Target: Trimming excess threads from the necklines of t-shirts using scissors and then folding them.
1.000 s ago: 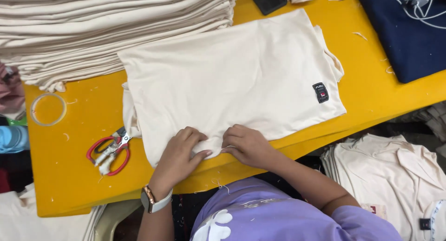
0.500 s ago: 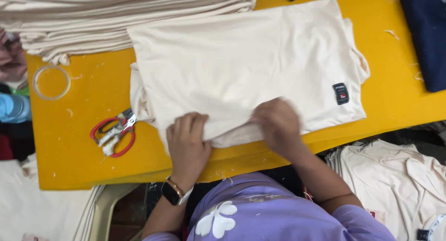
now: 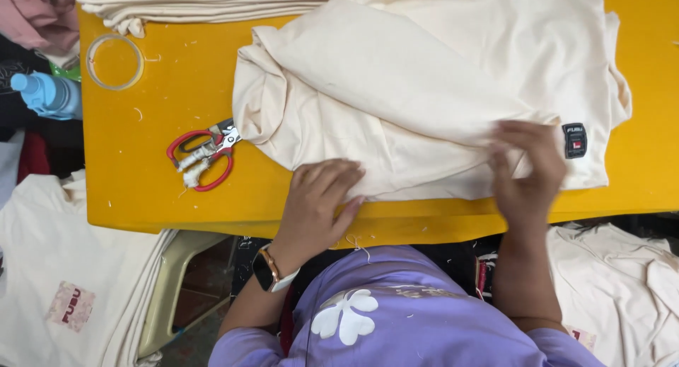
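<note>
Lying across the yellow table [image 3: 127, 197], a cream garment [image 3: 424, 91] is spread with its near edge close to the table's front rim and a fold of cloth doubled over its middle. The left hand [image 3: 320, 201] rests flat on that near edge, fingers spread and pressing the fabric down, grasping nothing; a watch with a dark face sits on its wrist. The right hand [image 3: 527, 172] is on the garment too, farther along the same edge, just beside a small black label [image 3: 574, 140] sewn near the hem. This hand is blurred, so I cannot tell whether its fingers pinch the cloth or only lie on it.

Left of the garment, red-handled scissors [image 3: 201, 158] lie on the table, their tips touching or nearly touching the crumpled end of the cloth. Beyond them sits a clear ring of tape [image 3: 114, 61]. A stack of folded cream cloth [image 3: 205, 2] runs along the far edge. A blue bottle [image 3: 46, 94] stands off the table's left end, and more cream garments [image 3: 64, 282] lie piled below.
</note>
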